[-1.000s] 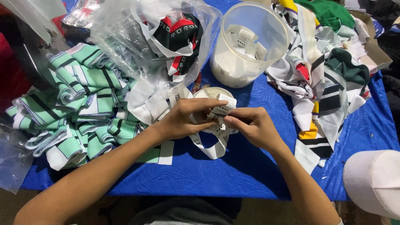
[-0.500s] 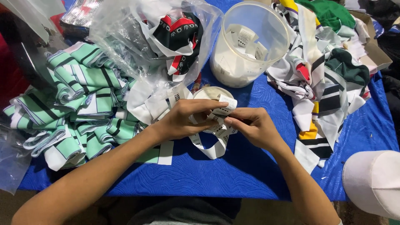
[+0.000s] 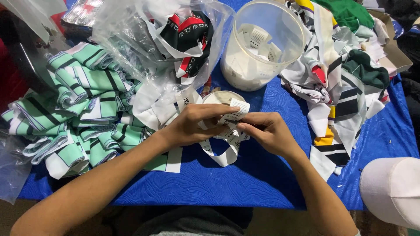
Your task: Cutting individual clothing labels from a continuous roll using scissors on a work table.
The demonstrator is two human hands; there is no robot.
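Over the blue table cloth (image 3: 245, 183), my left hand (image 3: 192, 126) and my right hand (image 3: 267, 131) meet on a strip of white printed labels (image 3: 234, 113). Both pinch the strip between thumb and fingers. Its loose end loops down below my hands as a white ribbon (image 3: 223, 155). A small round white roll (image 3: 221, 97) lies just behind my fingers, partly hidden by them.
A clear plastic tub (image 3: 262, 48) with cut labels stands at the back centre. A clear bag (image 3: 162, 48) of black, red and white fabric lies behind my left hand. Green striped pieces (image 3: 74, 113) pile at the left, mixed fabric (image 3: 345, 83) at the right. A white cap (image 3: 391, 190) sits at the lower right.
My hands stay in the same place. The fingers have shifted slightly along the label strip.
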